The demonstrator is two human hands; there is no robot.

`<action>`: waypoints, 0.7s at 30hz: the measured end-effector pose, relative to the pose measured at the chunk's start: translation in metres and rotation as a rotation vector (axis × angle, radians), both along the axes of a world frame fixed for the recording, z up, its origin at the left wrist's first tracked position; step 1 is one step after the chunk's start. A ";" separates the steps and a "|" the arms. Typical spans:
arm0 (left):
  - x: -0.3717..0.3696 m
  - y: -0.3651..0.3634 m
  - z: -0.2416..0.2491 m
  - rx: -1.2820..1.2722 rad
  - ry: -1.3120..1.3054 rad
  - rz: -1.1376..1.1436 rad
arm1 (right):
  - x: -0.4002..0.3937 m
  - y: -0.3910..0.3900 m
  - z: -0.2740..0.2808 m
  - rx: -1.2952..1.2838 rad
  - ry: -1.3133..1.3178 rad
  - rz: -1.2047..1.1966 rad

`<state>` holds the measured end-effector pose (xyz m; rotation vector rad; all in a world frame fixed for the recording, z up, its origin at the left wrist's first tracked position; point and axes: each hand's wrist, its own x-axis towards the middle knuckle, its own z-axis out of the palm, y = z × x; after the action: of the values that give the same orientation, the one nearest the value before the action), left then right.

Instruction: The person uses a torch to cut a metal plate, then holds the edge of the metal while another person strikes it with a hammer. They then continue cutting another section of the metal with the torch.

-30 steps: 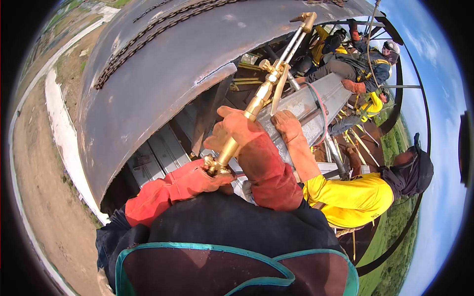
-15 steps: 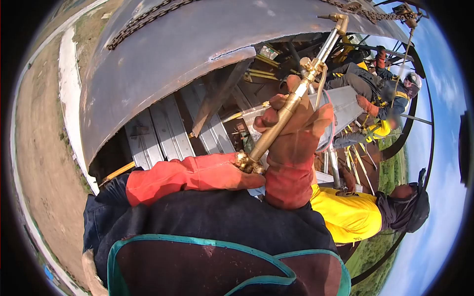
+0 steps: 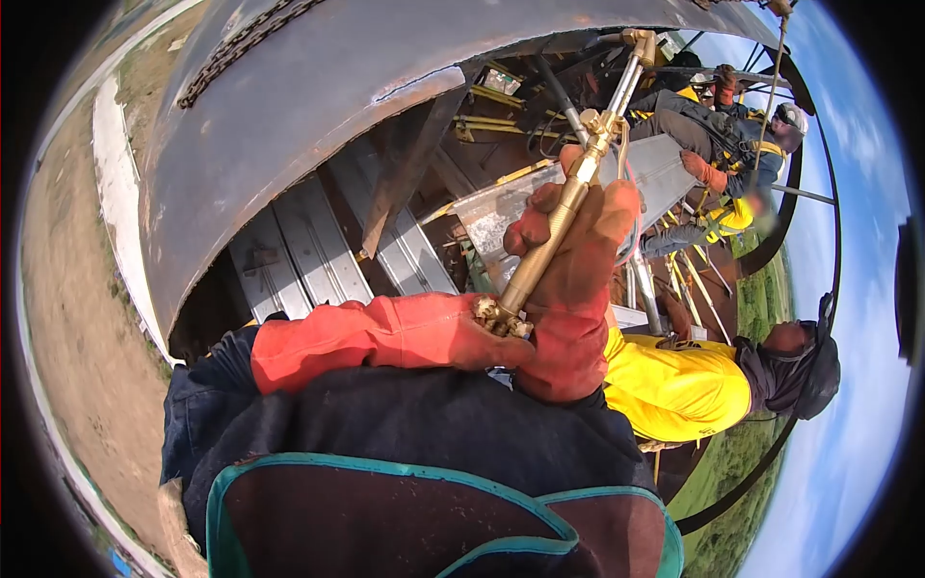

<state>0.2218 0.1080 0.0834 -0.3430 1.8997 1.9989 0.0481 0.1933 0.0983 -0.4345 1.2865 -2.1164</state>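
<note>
A brass cutting torch (image 3: pixel 552 249) slants up across the middle of the view, its angled head (image 3: pixel 640 43) at the upper right near the edge of a steel plate. No flame shows at its tip. My right hand (image 3: pixel 590 255), in a dirty red leather glove, is wrapped round the torch's handle. At the lower end of the handle, my left hand (image 3: pixel 482 344), in a matching long glove, closes on the brass valve knobs (image 3: pixel 501 316). Its fingertips are partly hidden behind the knobs and glove.
A large curved steel plate (image 3: pixel 289 106) with a cut edge and a chain (image 3: pixel 236 58) spans the upper left. Metal decking (image 3: pixel 318 246) lies below it. A co-worker in a yellow shirt (image 3: pixel 679 385) is close at right; others in harnesses (image 3: pixel 742 144) sit farther off.
My view has shifted, so the plate and co-workers appear farther left. The torch stands slightly steeper, its head a little left and its valve end a little right. Both hands keep their hold.
</note>
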 end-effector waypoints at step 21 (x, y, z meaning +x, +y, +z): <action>0.004 -0.023 0.016 -0.253 -0.022 -0.009 | -0.017 -0.001 -0.038 -0.093 -0.235 0.291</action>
<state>0.2253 0.0850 0.0998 -0.4192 2.1400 1.7436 0.0314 0.1926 0.0600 -0.3734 0.9342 -1.9205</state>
